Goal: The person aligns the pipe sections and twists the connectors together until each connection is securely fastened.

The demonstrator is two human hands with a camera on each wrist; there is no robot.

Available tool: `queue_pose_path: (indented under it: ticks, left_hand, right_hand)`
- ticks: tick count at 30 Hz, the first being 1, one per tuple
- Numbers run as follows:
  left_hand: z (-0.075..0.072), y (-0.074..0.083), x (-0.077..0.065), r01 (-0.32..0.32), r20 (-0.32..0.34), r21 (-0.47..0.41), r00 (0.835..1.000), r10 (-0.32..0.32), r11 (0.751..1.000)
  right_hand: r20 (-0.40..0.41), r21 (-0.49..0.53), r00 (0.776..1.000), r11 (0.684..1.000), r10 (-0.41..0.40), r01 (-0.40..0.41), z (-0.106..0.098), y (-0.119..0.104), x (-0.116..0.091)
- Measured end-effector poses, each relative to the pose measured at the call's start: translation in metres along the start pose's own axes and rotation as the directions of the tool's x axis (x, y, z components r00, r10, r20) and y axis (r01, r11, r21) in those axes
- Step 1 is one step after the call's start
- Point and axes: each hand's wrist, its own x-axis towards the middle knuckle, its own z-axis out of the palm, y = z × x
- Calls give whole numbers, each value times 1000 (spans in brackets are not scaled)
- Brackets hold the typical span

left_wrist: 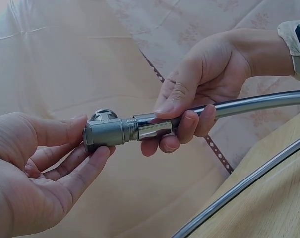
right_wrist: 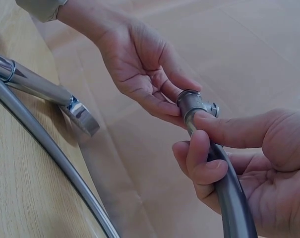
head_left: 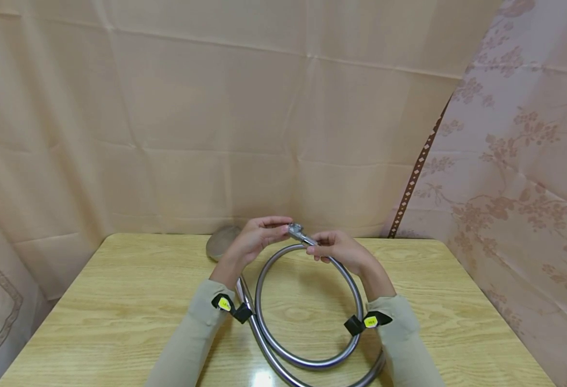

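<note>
My left hand (head_left: 250,244) pinches a metal threaded pipe fitting (left_wrist: 104,133) between thumb and fingertips, above the far part of the table. My right hand (head_left: 345,252) grips the chrome end nut (left_wrist: 153,130) of a grey shower hose (head_left: 312,364), thumb on top and fingers curled beneath. Nut and fitting meet in line, with some screw threads showing between them in the left wrist view. The hose loops down in front of both hands. At its other end, a round shower head (head_left: 220,244) with a chrome handle (right_wrist: 38,87) lies behind my left hand.
The light wood table (head_left: 133,312) carries the hose and shower head. A beige curtain (head_left: 215,134) hangs at the table's far edge, and a flowered cloth (head_left: 520,177) hangs on the right.
</note>
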Motion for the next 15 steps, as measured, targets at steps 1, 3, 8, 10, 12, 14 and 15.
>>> queue_pose_path:
  ticks: [1,3,8,10,12,14,15]
  left_hand:
    - [0,0,0,0,0,0,1000,0,1000]
    - [0,0,0,0,-2,-3,1000,0,1000]
    - [0,0,0,4,-2,-3,1000,-4,1000]
    - [0,0,1,5,0,1,1000,-5,1000]
    - [0,-1,1,6,2,3,1000,-6,1000]
    - [0,-1,1,8,3,5,1000,-8,1000]
    - [0,-1,1,9,2,4,1000,-9,1000]
  right_hand:
    - [3,0,1000,1000,-7,7,0,0,0]
    - [5,7,1000,1000,-15,15,0,1,0]
    - [16,38,1000,999,-25,24,-1,1,-1]
    - [27,42,999,999,-35,34,-2,2,-1]
    - [35,44,999,998,-38,36,-2,2,-1]
    - [40,43,999,999,-32,30,-2,2,-1]
    - [40,41,999,999,-29,27,-2,3,-1]
